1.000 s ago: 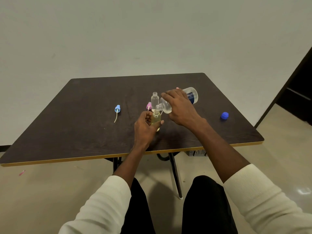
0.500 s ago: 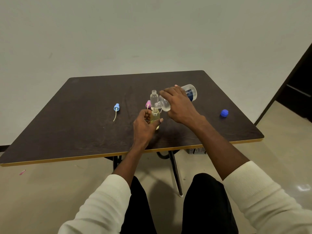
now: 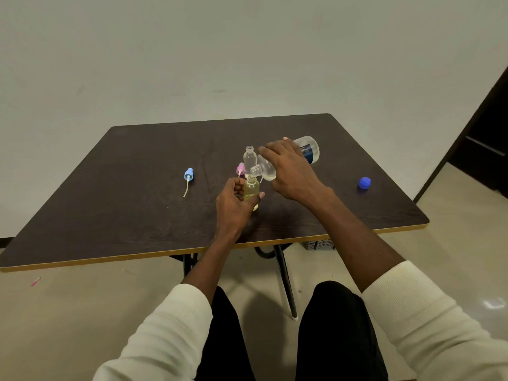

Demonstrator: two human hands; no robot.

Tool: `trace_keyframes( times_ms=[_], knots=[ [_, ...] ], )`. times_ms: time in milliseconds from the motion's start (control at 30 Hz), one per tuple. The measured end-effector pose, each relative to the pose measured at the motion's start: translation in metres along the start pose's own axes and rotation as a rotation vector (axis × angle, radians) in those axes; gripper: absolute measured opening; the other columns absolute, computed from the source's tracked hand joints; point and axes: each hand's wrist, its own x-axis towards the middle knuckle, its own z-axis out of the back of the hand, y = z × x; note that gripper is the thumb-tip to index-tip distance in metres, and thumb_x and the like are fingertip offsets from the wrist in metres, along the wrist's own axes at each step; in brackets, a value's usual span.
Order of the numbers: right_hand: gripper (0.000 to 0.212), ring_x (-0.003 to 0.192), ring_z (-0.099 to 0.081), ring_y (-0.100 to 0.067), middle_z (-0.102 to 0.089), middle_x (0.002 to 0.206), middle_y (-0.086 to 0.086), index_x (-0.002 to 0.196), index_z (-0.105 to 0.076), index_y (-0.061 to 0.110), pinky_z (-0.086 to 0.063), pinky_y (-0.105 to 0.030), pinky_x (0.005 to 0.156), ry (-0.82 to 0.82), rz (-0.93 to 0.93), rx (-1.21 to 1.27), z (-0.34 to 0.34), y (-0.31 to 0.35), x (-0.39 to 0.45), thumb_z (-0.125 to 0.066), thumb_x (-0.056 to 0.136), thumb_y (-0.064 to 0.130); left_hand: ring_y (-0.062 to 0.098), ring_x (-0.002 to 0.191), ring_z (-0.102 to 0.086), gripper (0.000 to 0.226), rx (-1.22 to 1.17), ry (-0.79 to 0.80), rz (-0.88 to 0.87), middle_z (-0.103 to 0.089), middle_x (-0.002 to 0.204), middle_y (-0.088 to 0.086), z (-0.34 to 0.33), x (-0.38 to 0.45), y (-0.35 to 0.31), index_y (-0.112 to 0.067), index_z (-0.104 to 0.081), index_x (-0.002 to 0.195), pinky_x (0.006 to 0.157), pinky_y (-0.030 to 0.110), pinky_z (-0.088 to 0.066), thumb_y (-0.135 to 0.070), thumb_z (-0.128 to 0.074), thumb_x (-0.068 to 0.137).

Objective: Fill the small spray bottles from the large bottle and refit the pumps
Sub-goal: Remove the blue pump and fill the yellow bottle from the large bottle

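Tipped steeper than a second ago, large bottle (image 3: pixel 288 160) in right hand (image 3: pixel 291 171) fingers, mouth on yellow bottle (image 3: pixel 251 189) pinched upright by left hand (image 3: pixel 233 207) over table (image 3: pixel 137 215): filling under way.

Table (image 3: pixel 137 215): dark wood-grain laminate, matt, pale banded edge. Large bottle (image 3: pixel 309 151): clear glossy plastic, dark blue label. Small bottles (image 3: pixel 249 159) (image 3: pixel 251 189): clear, smooth, glossy. Blue pump (image 3: pixel 188 174), pink pump (image 3: pixel 240 169) and blue cap (image 3: pixel 364 183): smooth opaque plastic. Sleeves (image 3: pixel 428 320): cream ribbed knit cloth. Floor (image 3: pixel 68 312): pale, smooth, slightly glossy. Wall (image 3: pixel 247 50): matt, painted.
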Motion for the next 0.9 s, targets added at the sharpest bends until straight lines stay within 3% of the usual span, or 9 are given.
trace_keyframes(
  times_ms=[733, 900],
  knots=[
    [0.073, 0.128, -0.043, -0.027, -0.054, 0.133, -0.011, 0.136, -0.05, 0.013, -0.012, -0.04, 0.119, -0.03, 0.017, -0.004, -0.0024, 0.0008, 0.0003, -0.077, 0.069, 0.007, 0.012, 0.087, -0.065, 0.039, 0.009, 0.004, -0.008, -0.066, 0.096, -0.004, 0.0, 0.0, 0.0031, -0.023, -0.057, 0.103, 0.069, 0.011, -0.05, -0.027, -0.086, 0.076],
    [0.073, 0.128, -0.043, -0.027, -0.054, 0.132, -0.01, 0.137, -0.05, 0.013, -0.011, -0.039, 0.119, -0.033, 0.02, 0.0, -0.0035, 0.0006, 0.0009, -0.077, 0.069, 0.008, 0.014, 0.086, -0.066, 0.039, -0.007, 0.0, 0.007, -0.069, 0.095, -0.003, -0.0001, 0.0003, 0.0052, -0.022, -0.059, 0.102, 0.075, 0.026, -0.058, -0.027, -0.086, 0.075]
  ],
)
